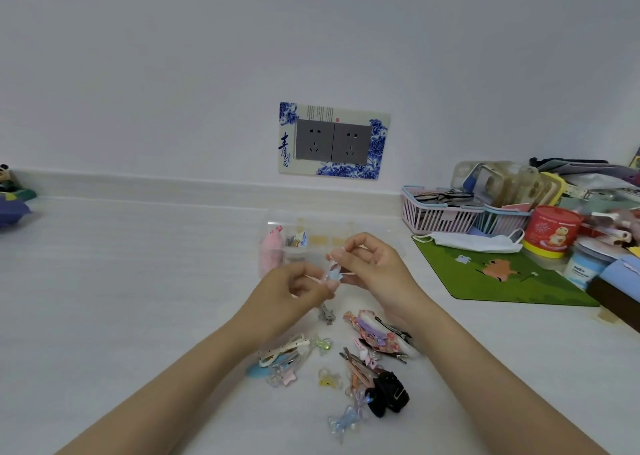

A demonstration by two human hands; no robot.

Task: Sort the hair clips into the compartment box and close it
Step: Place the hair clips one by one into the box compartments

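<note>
Both hands are raised over the white table and pinch one small clip with a pale blue star (333, 275) between them. My left hand (298, 287) holds its lower end and my right hand (367, 264) its upper end. Behind them lies the clear compartment box (311, 227), open, with a pink fluffy clip (272, 249) in its left compartment and small pieces in others. Several loose hair clips lie nearer me: a cream bow clip (284, 350), a patterned fabric bow (375, 335), a black claw clip (388, 397) and a clear blue bow clip (346, 420).
A green mat (502, 281) with a white face mask (474, 241) lies to the right. Behind it stand pink baskets (446, 214), a red tin (550, 229) and other clutter. A wall socket plate (334, 141) is straight ahead. A toy (10, 198) sits far left.
</note>
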